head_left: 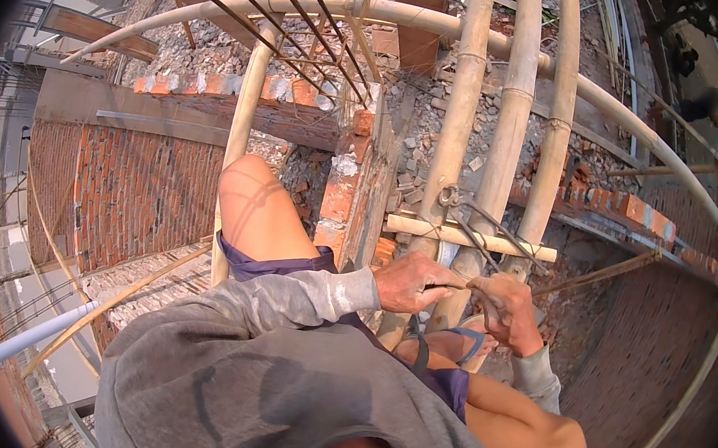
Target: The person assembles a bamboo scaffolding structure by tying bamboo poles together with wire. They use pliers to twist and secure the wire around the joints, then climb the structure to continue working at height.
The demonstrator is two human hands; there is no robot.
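My left hand (pixel 410 283) is closed in a pinch, its fingertips meeting those of my right hand (pixel 506 311). My right hand is closed too, and a thin dark strip seems to run by its fingers; what the two hands pinch is too small to make out. Just beyond them, dark metal pincers (pixel 484 227) lie with their handles spread across a short bamboo crosspiece (pixel 412 227). That crosspiece sits across three long bamboo poles (pixel 514 109), side by side. Below my hands a foot in a blue-strapped sandal (pixel 471 343) rests on the poles.
A bent bamboo pole (pixel 418 17) crosses beyond the poles. Rusty rebar (pixel 309 37) juts in at upper left, above a broken brick wall (pixel 341 187). Rubble (pixel 426 139) lies below. An upright bamboo pole (pixel 247 114) stands beside my left knee; a brick ledge (pixel 617 209) is at right.
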